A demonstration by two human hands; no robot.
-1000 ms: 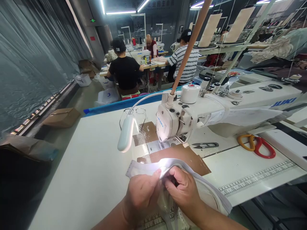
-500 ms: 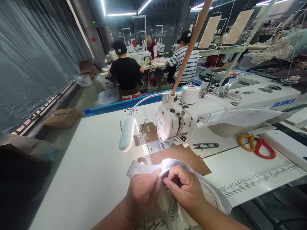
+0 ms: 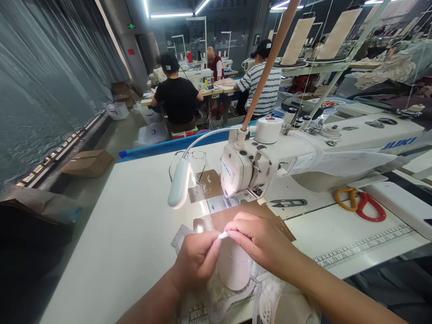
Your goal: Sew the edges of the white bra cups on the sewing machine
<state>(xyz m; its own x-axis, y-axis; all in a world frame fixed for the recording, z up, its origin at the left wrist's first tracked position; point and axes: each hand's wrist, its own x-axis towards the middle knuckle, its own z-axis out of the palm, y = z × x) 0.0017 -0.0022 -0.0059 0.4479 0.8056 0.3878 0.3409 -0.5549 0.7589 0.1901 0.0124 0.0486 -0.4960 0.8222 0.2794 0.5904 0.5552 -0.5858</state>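
Observation:
A pale bra (image 3: 235, 269) with a smooth cup, lace and narrow edging hangs below my hands at the table's front. Its white edge is pinched between the thumb and fingers of my left hand (image 3: 200, 255). Just to the right, my right hand (image 3: 258, 235) grips the same edge, so a short stretch shows between the fingertips. A grey-white band end sticks out beyond my left hand. Past both hands stands the white sewing machine (image 3: 232, 168), its needle area lit and the bra apart from it. Lace and more pale fabric lie under my right forearm.
A lamp (image 3: 179, 184) hangs over the table (image 3: 135, 225), near eyeglasses (image 3: 198, 155). Thread snips (image 3: 289, 203) and scissors with red and yellow handles (image 3: 371, 207) lie to the right, behind a printed ruler (image 3: 364, 247). Co-workers sit at machines beyond.
The bra has been turned so that a cup now shows below my fingers. My right hand has moved slightly up, its back now facing upward, and both hands pinch the edge.

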